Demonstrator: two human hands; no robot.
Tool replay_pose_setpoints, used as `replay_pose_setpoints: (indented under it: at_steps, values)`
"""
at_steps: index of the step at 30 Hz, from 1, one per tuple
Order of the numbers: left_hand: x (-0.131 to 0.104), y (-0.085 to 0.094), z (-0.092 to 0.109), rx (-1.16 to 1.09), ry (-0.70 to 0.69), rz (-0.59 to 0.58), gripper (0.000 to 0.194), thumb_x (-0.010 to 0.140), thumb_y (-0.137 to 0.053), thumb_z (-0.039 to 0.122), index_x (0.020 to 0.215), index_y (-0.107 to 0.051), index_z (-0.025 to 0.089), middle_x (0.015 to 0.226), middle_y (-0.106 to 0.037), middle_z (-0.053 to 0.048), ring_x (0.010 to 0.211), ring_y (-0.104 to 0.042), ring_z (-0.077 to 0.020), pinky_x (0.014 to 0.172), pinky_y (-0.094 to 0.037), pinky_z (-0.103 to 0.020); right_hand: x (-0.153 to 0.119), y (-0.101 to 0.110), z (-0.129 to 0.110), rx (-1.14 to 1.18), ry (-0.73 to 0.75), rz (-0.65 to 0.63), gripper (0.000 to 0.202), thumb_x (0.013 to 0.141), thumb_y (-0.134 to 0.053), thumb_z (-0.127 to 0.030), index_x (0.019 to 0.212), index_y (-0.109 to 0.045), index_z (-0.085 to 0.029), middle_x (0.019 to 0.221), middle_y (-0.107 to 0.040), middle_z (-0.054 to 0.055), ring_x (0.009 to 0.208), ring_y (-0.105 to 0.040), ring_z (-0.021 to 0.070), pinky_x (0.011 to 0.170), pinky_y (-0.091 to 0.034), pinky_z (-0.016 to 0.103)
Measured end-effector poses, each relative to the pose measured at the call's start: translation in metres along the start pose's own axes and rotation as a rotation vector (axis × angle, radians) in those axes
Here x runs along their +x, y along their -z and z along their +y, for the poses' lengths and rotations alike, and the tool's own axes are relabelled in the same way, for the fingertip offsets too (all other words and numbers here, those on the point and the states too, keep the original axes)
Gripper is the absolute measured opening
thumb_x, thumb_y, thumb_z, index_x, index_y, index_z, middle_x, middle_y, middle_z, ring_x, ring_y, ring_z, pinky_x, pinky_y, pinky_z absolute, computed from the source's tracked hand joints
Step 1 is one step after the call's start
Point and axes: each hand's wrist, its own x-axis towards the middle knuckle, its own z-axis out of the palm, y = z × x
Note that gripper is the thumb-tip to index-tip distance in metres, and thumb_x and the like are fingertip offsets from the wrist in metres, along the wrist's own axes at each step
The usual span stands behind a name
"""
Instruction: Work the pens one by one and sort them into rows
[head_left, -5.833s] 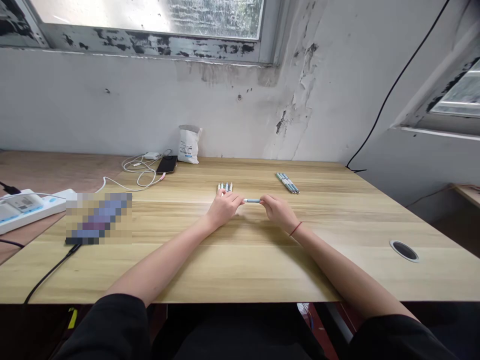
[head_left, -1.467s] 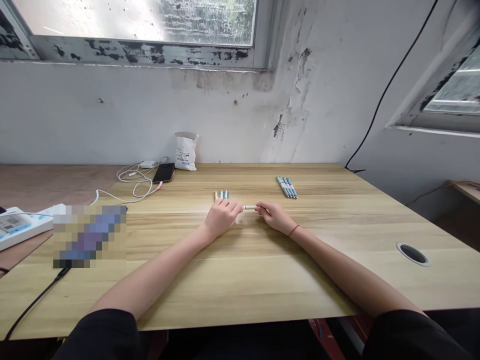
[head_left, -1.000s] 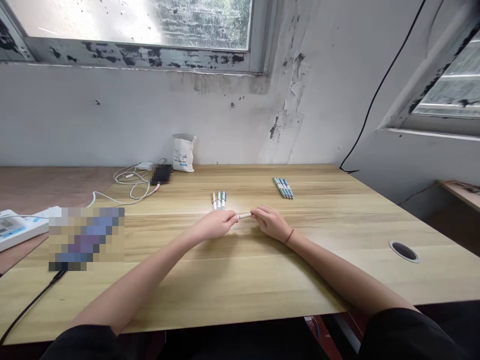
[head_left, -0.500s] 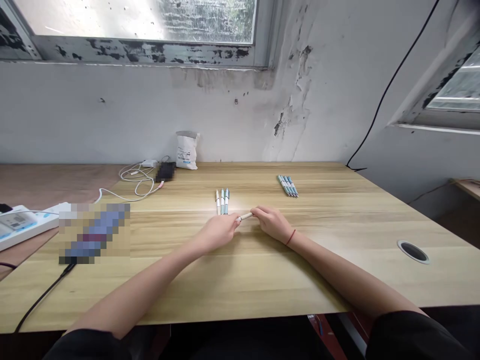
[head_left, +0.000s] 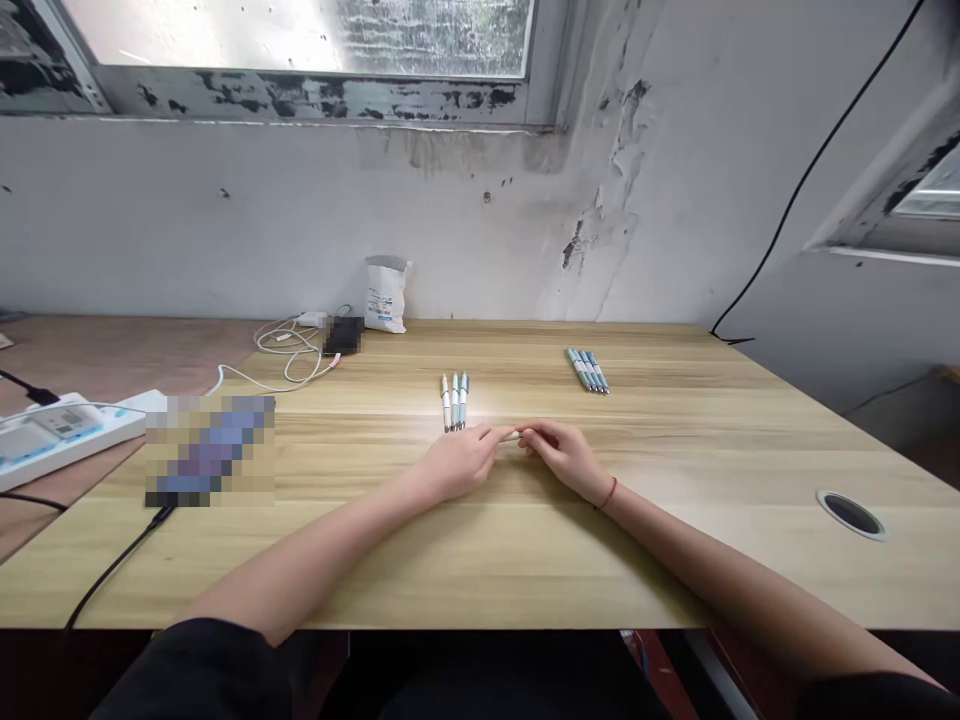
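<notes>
A pale cream pen is held level between my two hands, just above the wooden table. My left hand is closed around one end and hides most of it. At the other end, the fingertips of my right hand pinch the narrow tip. Just beyond my left hand lie three pens side by side, one cream and two bluish-green, their near ends close to my knuckles. Farther right, a slanted row of several blue-green pens rests on the table.
The wooden table has a round cable hole at right. A white packet stands by the wall near a black blurred item and white cables. At left are a blurred device and a white power strip.
Less of the cream pen shows between my hands, and my right fingertips are now at its narrow tip. The whole view has shifted slightly. The pens on the table lie as before.
</notes>
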Motion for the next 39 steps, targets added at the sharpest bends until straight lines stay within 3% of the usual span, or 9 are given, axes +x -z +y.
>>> replay_pose_setpoints:
  at_steps: [5,8,12,14,21,25,30,34,39]
  values:
    - [0.005,-0.014,-0.007,0.104,0.071,0.050,0.032,0.095,-0.029,0.037,0.119,-0.045,0.023,0.103,-0.062,-0.006,0.083,-0.062,-0.0174,0.064,-0.047,-0.027,-0.001,-0.002,-0.002,0.043,-0.001,0.029,0.024,0.082,-0.055,-0.037,0.097,-0.062,-0.019,0.089,-0.067,0.005,0.071,-0.061,0.0151,0.062,-0.049,0.027]
    - [0.006,-0.016,-0.010,0.147,0.055,0.099,0.029,0.096,-0.026,0.035,0.112,-0.047,0.022,0.096,-0.062,-0.004,0.079,-0.062,-0.0159,0.061,-0.045,-0.025,0.001,-0.001,-0.007,0.019,-0.026,0.010,0.028,0.085,-0.050,-0.040,0.100,-0.060,-0.019,0.084,-0.066,0.004,0.067,-0.059,0.0136,0.061,-0.047,0.026]
    - [0.007,-0.016,-0.008,0.178,-0.050,0.162,0.026,0.096,-0.028,0.028,0.103,-0.051,0.018,0.093,-0.061,-0.005,0.083,-0.060,-0.0156,0.069,-0.046,-0.026,0.001,0.000,-0.009,-0.058,-0.017,-0.009,0.032,0.089,-0.042,-0.040,0.078,-0.062,-0.018,0.070,-0.064,0.003,0.062,-0.057,0.0132,0.061,-0.045,0.026]
    - [0.007,-0.017,-0.007,0.185,-0.075,0.168,0.025,0.095,-0.029,0.025,0.100,-0.053,0.017,0.093,-0.060,-0.006,0.086,-0.059,-0.0165,0.074,-0.046,-0.027,0.001,-0.001,-0.008,-0.074,0.025,0.014,0.027,0.087,-0.046,-0.039,0.080,-0.061,-0.018,0.073,-0.064,0.003,0.066,-0.058,0.0139,0.061,-0.045,0.026]
    - [0.006,-0.019,-0.006,0.128,-0.065,0.159,0.029,0.093,-0.032,0.019,0.118,-0.045,0.020,0.102,-0.061,-0.005,0.091,-0.059,-0.0167,0.075,-0.047,-0.027,0.001,-0.004,-0.008,-0.118,0.060,0.035,0.027,0.085,-0.049,-0.042,0.094,-0.059,-0.018,0.076,-0.063,0.003,0.063,-0.055,0.0131,0.056,-0.044,0.025]
    - [0.006,-0.019,-0.006,0.101,-0.073,0.146,0.028,0.093,-0.032,0.018,0.116,-0.047,0.021,0.102,-0.061,-0.004,0.094,-0.059,-0.0168,0.077,-0.047,-0.027,0.002,-0.002,-0.009,-0.176,0.051,-0.016,0.034,0.089,-0.042,-0.041,0.075,-0.061,-0.017,0.068,-0.063,0.003,0.063,-0.054,0.0142,0.059,-0.043,0.026]
    - [0.006,-0.019,-0.006,0.066,-0.020,0.143,0.028,0.092,-0.032,0.019,0.116,-0.047,0.021,0.109,-0.060,-0.004,0.093,-0.060,-0.0169,0.075,-0.048,-0.027,0.000,-0.003,-0.005,-0.159,0.085,0.015,0.019,0.084,-0.052,-0.034,0.091,-0.061,-0.018,0.077,-0.063,0.003,0.065,-0.054,0.0128,0.059,-0.043,0.024]
    - [0.007,-0.017,-0.004,0.046,-0.024,0.152,0.027,0.091,-0.034,0.016,0.114,-0.047,0.020,0.110,-0.060,-0.004,0.095,-0.059,-0.0166,0.078,-0.047,-0.027,0.001,-0.003,-0.005,-0.175,0.083,0.070,0.022,0.081,-0.057,-0.037,0.093,-0.060,-0.019,0.087,-0.064,0.005,0.078,-0.058,0.0155,0.066,-0.046,0.026]
    - [0.007,-0.018,-0.004,0.049,-0.016,0.173,0.026,0.095,-0.031,0.029,0.105,-0.052,0.019,0.102,-0.060,-0.004,0.089,-0.060,-0.0158,0.076,-0.047,-0.027,0.001,-0.001,-0.007,-0.231,0.111,0.033,0.019,0.086,-0.050,-0.033,0.084,-0.064,-0.020,0.080,-0.066,0.004,0.079,-0.059,0.0169,0.072,-0.046,0.030]
